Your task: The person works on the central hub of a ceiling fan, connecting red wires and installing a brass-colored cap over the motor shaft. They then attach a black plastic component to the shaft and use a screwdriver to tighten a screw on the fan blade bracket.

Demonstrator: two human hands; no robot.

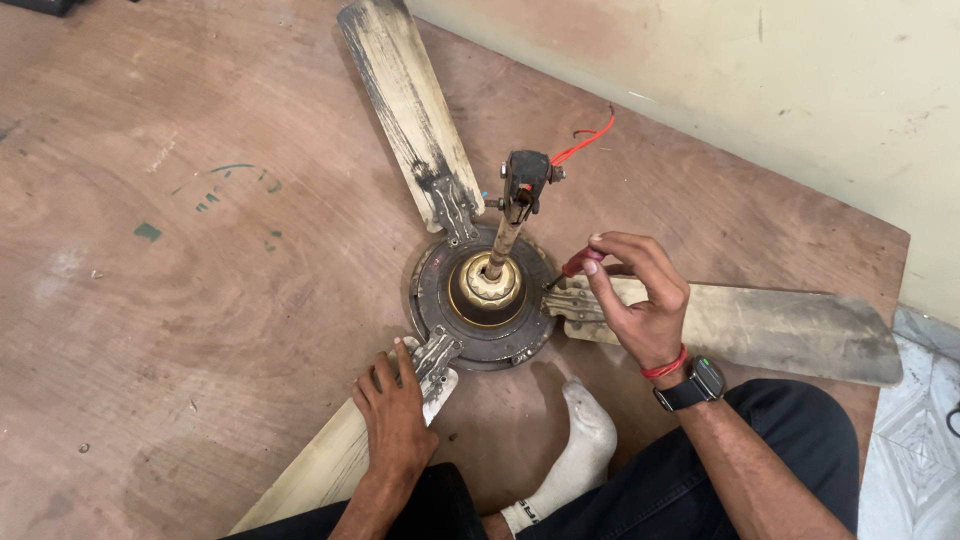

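Note:
A dirty ceiling fan lies on the wooden board, its round motor housing (483,305) in the middle with a rusty downrod (508,225) standing up and red wires at its top. My left hand (395,405) presses flat on the near blade (320,470) next to its metal bracket. My right hand (640,300) pinches the red handle of a screwdriver (578,264), whose tip points down at the bracket of the right blade (780,330). A third blade (405,100) points away toward the top.
A pale wall (720,70) runs along the far right. Tiled floor (915,440) shows past the board's right edge. My foot in a white sock (585,445) rests just below the motor, with dark trousers on both legs.

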